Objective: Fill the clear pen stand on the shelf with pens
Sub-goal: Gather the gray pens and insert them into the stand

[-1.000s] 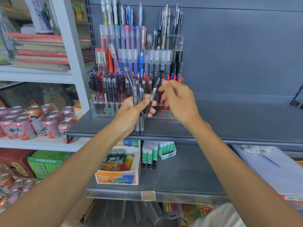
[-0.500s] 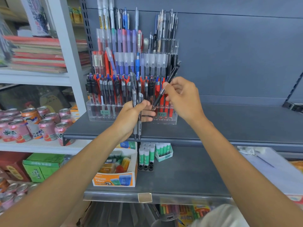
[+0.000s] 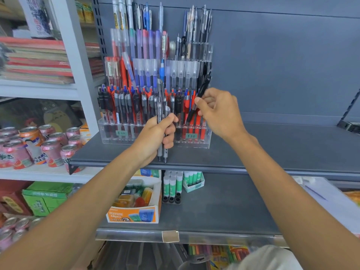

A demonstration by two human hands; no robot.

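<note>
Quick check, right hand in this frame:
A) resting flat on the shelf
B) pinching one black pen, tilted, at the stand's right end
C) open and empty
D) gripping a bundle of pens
B: the right hand pinches a single black pen, tilted at the right end of the clear pen stand. The bundle of pens is in the left hand.

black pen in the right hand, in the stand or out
Not seated: the right hand pinches the black pen tilted, tip low over the clear stand; whether it has entered a slot, cannot tell.
</note>
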